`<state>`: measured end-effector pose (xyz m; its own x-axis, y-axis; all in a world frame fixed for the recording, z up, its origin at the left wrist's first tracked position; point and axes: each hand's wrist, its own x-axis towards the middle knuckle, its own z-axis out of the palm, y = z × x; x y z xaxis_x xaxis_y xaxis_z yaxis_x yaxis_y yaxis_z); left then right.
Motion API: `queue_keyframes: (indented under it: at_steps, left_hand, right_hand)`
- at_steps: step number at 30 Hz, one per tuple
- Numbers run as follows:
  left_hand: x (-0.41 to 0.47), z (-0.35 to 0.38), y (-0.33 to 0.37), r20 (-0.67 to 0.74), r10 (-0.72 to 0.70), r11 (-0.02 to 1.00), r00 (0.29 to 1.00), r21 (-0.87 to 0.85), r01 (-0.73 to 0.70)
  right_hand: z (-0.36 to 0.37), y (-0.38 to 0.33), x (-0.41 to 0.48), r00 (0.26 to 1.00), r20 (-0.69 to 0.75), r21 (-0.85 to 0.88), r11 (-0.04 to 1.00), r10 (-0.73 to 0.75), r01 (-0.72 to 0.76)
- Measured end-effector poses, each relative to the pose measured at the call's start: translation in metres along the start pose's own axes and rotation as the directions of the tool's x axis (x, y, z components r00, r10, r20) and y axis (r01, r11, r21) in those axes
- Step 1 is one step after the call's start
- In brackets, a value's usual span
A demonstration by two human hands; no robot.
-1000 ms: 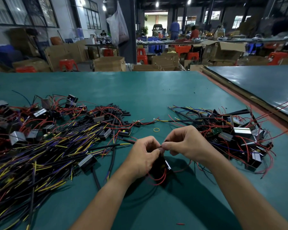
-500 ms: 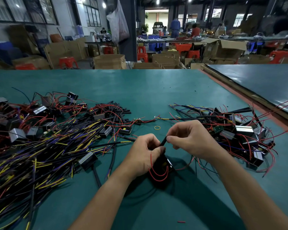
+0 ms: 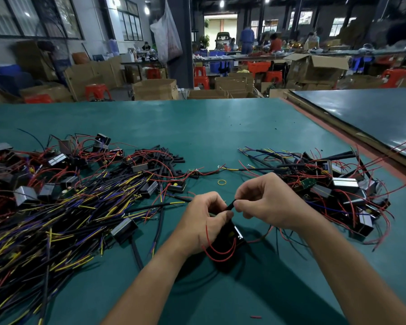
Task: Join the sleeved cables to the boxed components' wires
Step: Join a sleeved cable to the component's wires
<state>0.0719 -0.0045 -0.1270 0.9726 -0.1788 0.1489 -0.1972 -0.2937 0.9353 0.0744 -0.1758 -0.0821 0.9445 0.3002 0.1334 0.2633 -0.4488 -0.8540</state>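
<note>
My left hand (image 3: pixel 201 221) grips a black boxed component (image 3: pixel 230 240) low over the green table, its red wires (image 3: pixel 217 252) looping under the palm. My right hand (image 3: pixel 267 200) pinches a short black sleeved cable (image 3: pixel 230 204) between thumb and forefinger, right against the left thumb. Where cable and wires meet is hidden by the fingers. A big pile of sleeved cables with yellow and purple ends (image 3: pixel 56 226) lies at the left. Another pile of boxed components with red wires (image 3: pixel 338 184) lies at the right.
Boxed components (image 3: pixel 25 194) mix into the far left pile. A yellow rubber band (image 3: pixel 222 182) lies just beyond my hands. A second dark table (image 3: pixel 373 113) stands at the right behind a raised edge. Cardboard boxes, red stools and people fill the background.
The red wires have dropped into a loop under my left hand. The black sleeved cable now shows tilted between both thumbs, and my right hand has lifted slightly.
</note>
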Motion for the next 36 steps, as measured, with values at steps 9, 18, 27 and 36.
queue_keyframes:
  at_steps: [9, 18, 27, 36]
  left_hand:
    - [-0.002, -0.004, 0.0, -0.045, 0.083, 0.988, 0.996, 0.136, -0.076]
    - [-0.005, -0.013, 0.009, -0.195, 0.041, 0.952, 0.98, 0.304, 0.021]
    - [-0.009, -0.013, 0.017, -0.154, 0.055, 0.949, 0.987, 0.314, -0.004]
    - [-0.005, -0.015, 0.012, -0.1, 0.067, 0.953, 0.993, 0.302, -0.034]
  right_hand:
    - [-0.001, 0.004, -0.001, 0.991, -0.124, -0.067, 0.997, -0.052, 0.044]
    - [-0.005, 0.009, 0.004, 0.967, -0.252, 0.017, 0.999, -0.041, 0.047]
    - [-0.003, 0.01, 0.004, 0.958, -0.288, 0.021, 1.0, -0.008, 0.014]
    - [-0.005, 0.016, 0.007, 0.963, -0.271, 0.02, 1.0, -0.003, 0.009]
